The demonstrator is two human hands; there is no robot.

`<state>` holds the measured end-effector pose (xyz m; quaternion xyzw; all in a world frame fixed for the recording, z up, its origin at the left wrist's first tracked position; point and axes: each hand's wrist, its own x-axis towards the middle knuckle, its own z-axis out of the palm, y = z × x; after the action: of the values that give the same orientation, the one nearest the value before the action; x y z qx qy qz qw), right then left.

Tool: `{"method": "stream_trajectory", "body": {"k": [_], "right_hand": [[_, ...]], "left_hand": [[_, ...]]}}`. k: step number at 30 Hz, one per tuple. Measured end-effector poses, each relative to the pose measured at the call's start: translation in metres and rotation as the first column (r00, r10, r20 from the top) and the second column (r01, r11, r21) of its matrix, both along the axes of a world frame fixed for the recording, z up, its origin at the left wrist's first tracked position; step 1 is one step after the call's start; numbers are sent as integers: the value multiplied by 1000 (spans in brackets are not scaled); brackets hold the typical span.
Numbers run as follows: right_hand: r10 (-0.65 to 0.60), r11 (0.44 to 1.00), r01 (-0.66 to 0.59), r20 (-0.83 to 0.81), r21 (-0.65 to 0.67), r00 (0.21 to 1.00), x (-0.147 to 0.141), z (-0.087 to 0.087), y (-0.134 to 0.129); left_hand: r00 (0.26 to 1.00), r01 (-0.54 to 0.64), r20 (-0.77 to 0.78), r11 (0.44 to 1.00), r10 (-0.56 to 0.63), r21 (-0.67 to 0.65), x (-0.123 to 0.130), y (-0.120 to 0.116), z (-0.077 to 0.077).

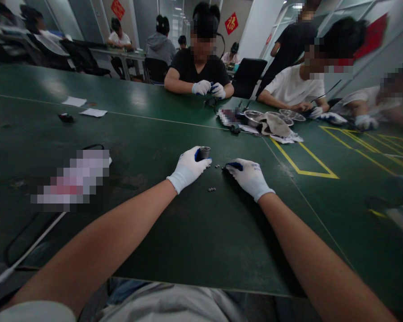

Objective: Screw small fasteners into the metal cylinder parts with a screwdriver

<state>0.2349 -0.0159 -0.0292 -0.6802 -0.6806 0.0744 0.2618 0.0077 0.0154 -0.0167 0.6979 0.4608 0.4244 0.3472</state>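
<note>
My left hand [190,166], in a white glove with blue on the palm side, is wrapped round a small grey metal cup [205,152] whose open end faces up. To its right, my right hand [246,174], gloved the same way, rests low over the green table with its fingers drawn together. A tiny dark bit shows at those fingertips, too small to name. Between the hands lie small metal rings, perhaps nuts [217,166]. A short row of similar rings [212,189] lies nearer to me.
Across the green table [188,237], a person in gloves [201,67] works with a small dark thing. Metal bowls [253,117] and a grey cloth [275,124] stand at the back right. Yellow tape [317,173] marks the right side. White papers [93,112] and a blurred-out object [77,179] lie left.
</note>
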Motion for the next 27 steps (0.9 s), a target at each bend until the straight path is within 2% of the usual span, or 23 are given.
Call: {"method": "stream_trajectory", "body": {"k": [27], "right_hand": [[70,997,-71,25,37,997,-8,1,-3]], "left_hand": [[999,-11,-32,1000,11,-2,0,-1,2]]}}
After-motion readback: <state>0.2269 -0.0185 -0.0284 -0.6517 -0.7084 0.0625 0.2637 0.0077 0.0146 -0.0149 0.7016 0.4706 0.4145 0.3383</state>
